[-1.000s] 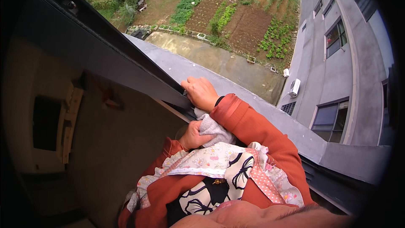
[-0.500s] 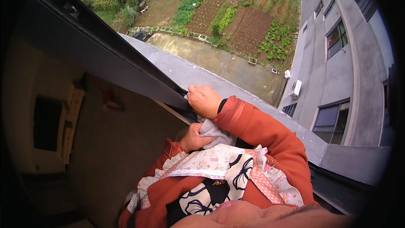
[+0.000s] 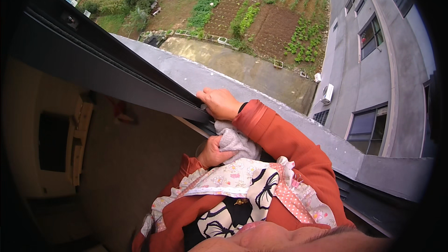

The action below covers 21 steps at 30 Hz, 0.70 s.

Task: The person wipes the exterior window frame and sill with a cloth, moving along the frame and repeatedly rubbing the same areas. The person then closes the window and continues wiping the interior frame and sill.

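Evidently, a crumpled grey cloth (image 3: 239,145) is held in the left hand (image 3: 212,153), bunched between thumb and curled fingers, just in front of the floral apron (image 3: 233,175) and below the right wrist. The right hand (image 3: 219,103) is set against the edge of the dark window frame (image 3: 140,84), above the pale outer ledge (image 3: 186,69); its fingers are bent narrowly, and a small pale bit is seen beneath them (whether it belongs to the cloth cannot be told). What is gripped there, if anything, is hidden. The cloth, judged by its folds and nubbly face, should be found light, soft, limp and hardly breakable; it is best taken by a thick bunched fold. The frame appears stiff and smooth, and is best held at its edge.
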Each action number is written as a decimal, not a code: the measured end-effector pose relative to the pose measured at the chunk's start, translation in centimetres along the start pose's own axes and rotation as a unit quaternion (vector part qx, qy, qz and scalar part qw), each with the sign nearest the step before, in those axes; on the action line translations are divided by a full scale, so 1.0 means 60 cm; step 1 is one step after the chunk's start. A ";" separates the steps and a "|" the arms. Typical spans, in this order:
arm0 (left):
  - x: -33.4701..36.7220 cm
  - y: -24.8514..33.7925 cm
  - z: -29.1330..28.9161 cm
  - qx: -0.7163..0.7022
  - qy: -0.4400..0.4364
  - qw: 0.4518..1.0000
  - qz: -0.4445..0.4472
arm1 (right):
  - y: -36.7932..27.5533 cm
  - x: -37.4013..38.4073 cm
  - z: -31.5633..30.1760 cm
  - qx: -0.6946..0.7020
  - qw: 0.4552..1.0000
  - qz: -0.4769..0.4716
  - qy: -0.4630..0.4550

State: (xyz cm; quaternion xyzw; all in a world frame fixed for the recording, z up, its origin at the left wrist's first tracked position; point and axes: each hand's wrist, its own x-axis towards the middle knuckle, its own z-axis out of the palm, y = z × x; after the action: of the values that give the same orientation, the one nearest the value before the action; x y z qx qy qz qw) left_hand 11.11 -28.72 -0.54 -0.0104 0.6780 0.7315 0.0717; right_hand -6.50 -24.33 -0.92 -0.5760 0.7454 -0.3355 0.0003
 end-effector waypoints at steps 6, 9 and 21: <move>-0.002 0.000 0.003 -0.003 0.002 1.000 0.009 | -0.008 -0.007 0.019 0.001 0.998 0.059 0.017; -0.002 -0.001 0.001 -0.007 0.008 1.000 -0.009 | -0.009 -0.005 0.016 0.010 0.998 0.037 0.041; -0.004 -0.020 -0.001 0.011 0.035 0.999 0.003 | 0.003 -0.005 0.020 0.062 0.996 -0.018 0.062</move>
State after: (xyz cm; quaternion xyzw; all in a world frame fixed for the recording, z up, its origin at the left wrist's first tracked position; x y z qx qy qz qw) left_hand 11.48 -28.73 -1.70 -0.0333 0.6878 0.7237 0.0457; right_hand -6.06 -24.67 -2.06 -0.5660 0.7113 -0.4164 -0.0162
